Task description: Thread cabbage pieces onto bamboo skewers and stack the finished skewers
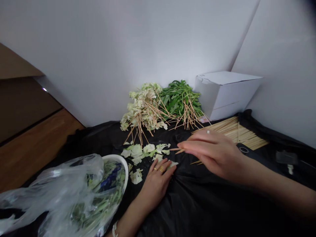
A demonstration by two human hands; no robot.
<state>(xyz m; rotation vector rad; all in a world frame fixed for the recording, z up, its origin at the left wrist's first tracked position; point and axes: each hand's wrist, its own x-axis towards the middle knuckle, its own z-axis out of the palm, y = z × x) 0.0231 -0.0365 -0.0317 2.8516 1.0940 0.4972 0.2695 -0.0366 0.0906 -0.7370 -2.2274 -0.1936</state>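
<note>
My right hand (pixel 214 152) reaches left over the black plastic sheet (pixel 197 200), fingers pinched on a thin bamboo skewer (pixel 178 150) whose tip points at loose cabbage pieces (pixel 144 151). My left hand (pixel 158 179), with rings on two fingers, lies on the sheet with its fingertips closed on a pale cabbage piece (pixel 173 163). Behind them lie a pile of skewered cabbage (pixel 143 108) and a pile of skewered green leaves (pixel 181 98).
A bundle of bare skewers (pixel 237 131) lies at the right by a white cardboard box (pixel 224 93). A white bowl (pixel 122 164) of greens under a clear plastic bag (pixel 61 191) stands at the left. Wooden floor (pixel 32 144) lies beyond; white walls stand behind.
</note>
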